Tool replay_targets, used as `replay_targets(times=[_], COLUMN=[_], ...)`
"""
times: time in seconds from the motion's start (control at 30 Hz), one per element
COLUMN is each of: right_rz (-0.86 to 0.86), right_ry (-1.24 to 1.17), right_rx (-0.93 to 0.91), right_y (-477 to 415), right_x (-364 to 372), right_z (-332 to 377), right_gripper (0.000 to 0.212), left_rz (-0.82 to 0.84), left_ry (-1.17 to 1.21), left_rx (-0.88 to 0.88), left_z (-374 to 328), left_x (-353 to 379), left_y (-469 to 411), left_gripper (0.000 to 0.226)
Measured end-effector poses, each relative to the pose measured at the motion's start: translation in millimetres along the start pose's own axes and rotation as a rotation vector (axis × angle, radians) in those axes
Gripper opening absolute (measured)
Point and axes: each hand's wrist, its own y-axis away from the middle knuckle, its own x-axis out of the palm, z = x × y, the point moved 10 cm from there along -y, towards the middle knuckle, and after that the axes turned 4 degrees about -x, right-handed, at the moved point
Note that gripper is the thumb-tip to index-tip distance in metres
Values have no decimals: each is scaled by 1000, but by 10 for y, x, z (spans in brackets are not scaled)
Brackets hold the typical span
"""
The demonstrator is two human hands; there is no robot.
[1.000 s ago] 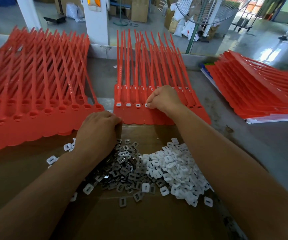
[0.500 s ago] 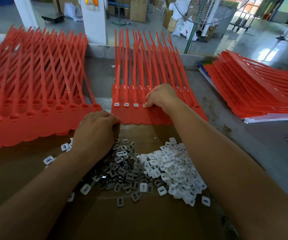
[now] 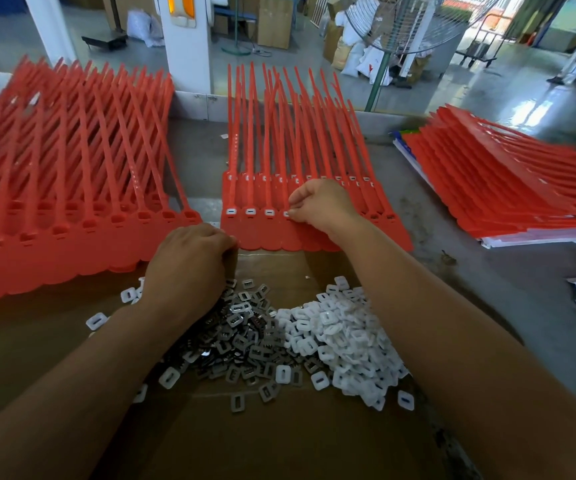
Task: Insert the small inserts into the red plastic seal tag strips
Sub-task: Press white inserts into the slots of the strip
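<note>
Right hand [image 3: 321, 206] barely shifted, pinching a white insert [image 3: 286, 213] at the middle red strip [image 3: 262, 233], left hand [image 3: 189, 265] curled over grey inserts [image 3: 245, 327], its hold hidden.

The person's left forearm [image 3: 82, 368] and right forearm [image 3: 435, 323] are bare along their whole visible length, smooth and broadening toward the elbows. The left hand [image 3: 189, 268] and the right hand [image 3: 317, 204] are bare as well, knuckles showing as soft ridges. Any clothing higher up is out of sight.
</note>
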Motion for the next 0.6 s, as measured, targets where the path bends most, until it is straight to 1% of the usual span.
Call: replay_targets(times=[0.07,0.17,0.2,0.27,0.3,0.4,0.5,0.6], right_rz=[75,223,251,276,285,333,397,394], right_ry=[-69,-144,-155,-152,-130,-32,82,226], right_rx=[22,24,22,7,-5,-58,-104,-115], right_y=[41,172,225,338,399,601,795,880], right_x=[25,40,24,-38,-72,-168,-221,-246], right_z=[-4,45,54,64,67,67,56,-17], right_gripper=[16,27,27,18,13,10,13,19], left_rz=[5,2,-2,-9,-11,-15,-11,-8], left_ry=[-6,-7,-6,-5,-11,-14,-13,-16], left_rx=[3,7,8,11,11,1,-3,-2], left_z=[-2,-10,-10,-9,-9,15,21,29], left_x=[7,-5,-11,-14,-10,3,14,15], left_y=[0,-1,-2,-9,-10,-18,-18,-13], left_gripper=[32,29,30,31,32,33,34,35])
